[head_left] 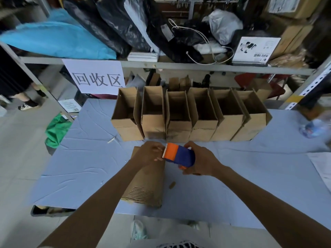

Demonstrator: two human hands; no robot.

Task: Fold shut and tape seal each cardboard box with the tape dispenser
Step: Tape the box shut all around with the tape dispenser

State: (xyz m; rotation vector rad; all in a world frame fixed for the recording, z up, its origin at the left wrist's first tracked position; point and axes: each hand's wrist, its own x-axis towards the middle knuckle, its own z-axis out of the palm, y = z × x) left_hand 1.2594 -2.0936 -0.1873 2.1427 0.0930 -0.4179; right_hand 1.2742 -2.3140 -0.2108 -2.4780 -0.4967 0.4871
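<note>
Right hand [200,161] grasps the dispenser [180,155]; left hand [147,154], at its 9 o'clock above a box [146,187], grip unclear.

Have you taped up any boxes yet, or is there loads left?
No box looks sealed yet. The right hand holds the tape dispenser, the left hand is at its toothed end, above the near box lying on the table. Six open boxes wait in the row behind.

Blue-covered table [80,158] with six open boxes [179,129] and one laid-down box [148,185].
</note>
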